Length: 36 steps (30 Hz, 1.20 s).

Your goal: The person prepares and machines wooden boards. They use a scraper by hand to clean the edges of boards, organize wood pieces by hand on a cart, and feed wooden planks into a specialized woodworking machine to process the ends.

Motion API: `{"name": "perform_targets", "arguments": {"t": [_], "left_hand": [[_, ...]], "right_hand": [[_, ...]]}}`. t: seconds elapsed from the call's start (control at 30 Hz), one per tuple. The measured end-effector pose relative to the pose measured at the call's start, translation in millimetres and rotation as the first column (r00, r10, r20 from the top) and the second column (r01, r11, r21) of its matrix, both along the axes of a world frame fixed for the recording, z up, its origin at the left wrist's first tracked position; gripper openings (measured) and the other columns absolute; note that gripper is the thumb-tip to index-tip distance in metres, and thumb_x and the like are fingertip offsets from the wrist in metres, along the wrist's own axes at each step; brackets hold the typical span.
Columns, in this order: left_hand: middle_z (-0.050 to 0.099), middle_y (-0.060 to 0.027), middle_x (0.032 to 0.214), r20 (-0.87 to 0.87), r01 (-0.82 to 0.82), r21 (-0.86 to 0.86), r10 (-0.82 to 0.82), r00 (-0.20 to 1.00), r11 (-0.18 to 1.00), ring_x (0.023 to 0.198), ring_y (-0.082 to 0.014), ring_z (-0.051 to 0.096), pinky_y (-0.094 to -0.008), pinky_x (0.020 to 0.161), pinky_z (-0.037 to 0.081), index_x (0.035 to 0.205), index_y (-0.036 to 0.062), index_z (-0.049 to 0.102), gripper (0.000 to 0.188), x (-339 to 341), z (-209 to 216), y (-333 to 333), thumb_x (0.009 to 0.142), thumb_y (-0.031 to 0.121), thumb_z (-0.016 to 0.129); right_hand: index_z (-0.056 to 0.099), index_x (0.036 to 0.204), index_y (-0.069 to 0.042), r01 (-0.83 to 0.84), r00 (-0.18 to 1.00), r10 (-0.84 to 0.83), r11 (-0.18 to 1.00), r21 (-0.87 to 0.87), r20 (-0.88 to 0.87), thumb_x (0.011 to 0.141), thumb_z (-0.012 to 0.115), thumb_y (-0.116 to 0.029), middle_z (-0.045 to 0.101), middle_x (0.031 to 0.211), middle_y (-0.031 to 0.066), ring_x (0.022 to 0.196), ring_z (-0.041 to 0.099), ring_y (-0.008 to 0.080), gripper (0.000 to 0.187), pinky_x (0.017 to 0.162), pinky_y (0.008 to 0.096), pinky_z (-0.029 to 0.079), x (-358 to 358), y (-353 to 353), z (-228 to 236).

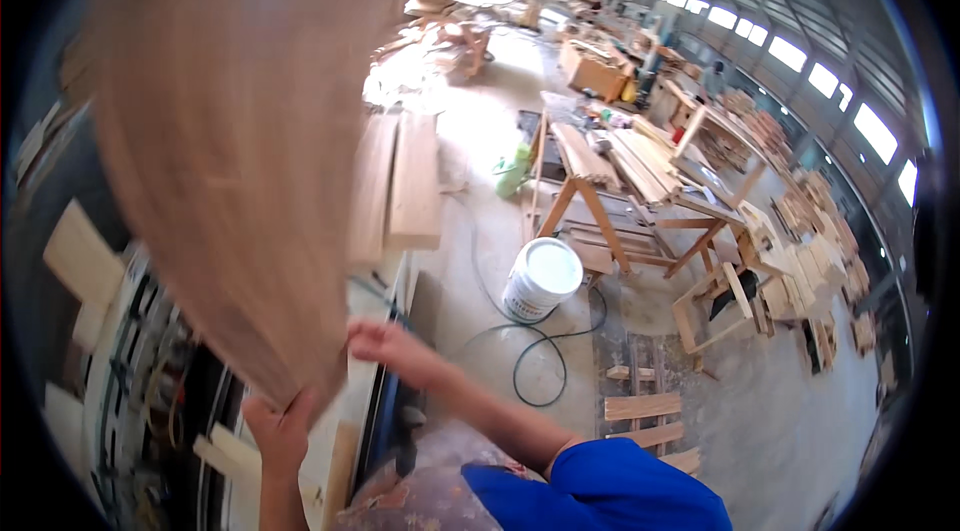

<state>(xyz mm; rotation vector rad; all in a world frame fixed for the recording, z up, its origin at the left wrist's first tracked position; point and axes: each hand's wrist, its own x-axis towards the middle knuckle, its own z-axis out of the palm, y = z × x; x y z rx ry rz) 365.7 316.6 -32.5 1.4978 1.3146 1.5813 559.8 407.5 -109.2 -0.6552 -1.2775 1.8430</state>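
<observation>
A long, wide brown wooden board (250,131) rises tilted in front of me, its far end broad and its near end narrowing to a corner. My left hand (280,426) is closed around that narrow near end, thumb on the face I see. Beside the board's right edge is my right hand (392,349), fingers reaching toward the wood and somewhat blurred. Whether its fingertips touch the edge I cannot tell. Two pale planks (412,181) lie on the machine or bench beyond, partly hidden by the board.
A white lidded bucket (545,276) stands on the floor to the right, a dark hose (540,371) looped by it. Wooden sawhorses (590,216) carry planks farther off. A slatted pallet (642,406) lies near right. Machine parts (150,381) and wood pieces (85,256) are at left.
</observation>
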Motion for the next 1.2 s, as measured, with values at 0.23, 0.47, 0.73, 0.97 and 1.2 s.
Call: {"name": "perform_targets", "arguments": {"t": [0.23,0.47,0.73,0.97,1.2], "left_hand": [[0.069,-0.0161,0.106,-0.519,0.182,0.346,0.026,0.854,0.92,0.102,-0.0323,0.067,-0.0391,0.088,0.055,0.105,0.0013,0.067,0.033,-7,-32,2,0.074,-0.002,0.059],[0.067,-0.0102,0.108,-0.747,0.22,0.335,0.116,0.655,0.916,0.105,-0.0268,0.064,-0.0358,0.09,0.053,0.103,0.006,0.066,0.027,-44,-107,-40,0.078,0.01,0.059],[0.054,-0.0167,0.132,-0.871,0.116,0.142,0.068,0.487,0.983,0.133,-0.0318,0.043,-0.0472,0.11,0.035,0.122,0.0125,0.061,0.043,-95,-161,-41,0.078,0.012,0.061],[0.018,-0.0212,0.158,-0.728,-0.028,-0.444,-0.342,0.594,0.895,0.148,-0.0423,0.004,-0.0612,0.116,0.006,0.153,0.0187,0.028,0.094,-73,-157,-37,0.075,0.053,0.069],[0.029,-0.0169,0.155,-0.847,-0.381,-0.221,0.017,0.532,0.898,0.147,-0.036,0.019,-0.0576,0.116,0.012,0.147,0.0113,0.038,0.082,-75,-213,-6,0.083,0.058,0.059]], "right_hand": [[0.027,0.151,-0.011,0.456,0.884,-0.408,0.86,0.229,-0.228,0.103,0.034,-0.046,0.039,0.149,0.0117,0.136,0.04,0.0288,0.06,0.114,0.0472,0.032,181,-48,-36],[0.029,0.15,0.001,0.181,0.892,-0.298,0.924,-0.337,-0.34,0.087,0.041,-0.076,0.045,0.143,0.0252,0.127,0.05,0.0332,0.099,0.111,0.0446,0.034,172,-154,-60],[0.04,0.141,0.005,0.163,0.987,-0.143,0.815,-0.556,0.078,0.08,0.064,-0.034,0.052,0.137,0.021,0.121,0.056,0.0311,0.077,0.103,0.0416,0.045,145,-162,-79],[0.043,0.139,0.005,0.105,0.991,-0.056,0.875,-0.472,0.118,0.084,0.067,-0.023,0.057,0.132,0.0161,0.117,0.059,0.0259,0.067,0.098,0.0362,0.049,90,-134,-120],[0.065,0.117,0.0,0.252,0.819,0.026,0.881,-0.401,0.573,0.092,0.065,-0.028,0.067,0.096,0.0016,0.078,0.061,0.0098,0.037,0.067,0.0252,0.049,36,-98,-138]]}}
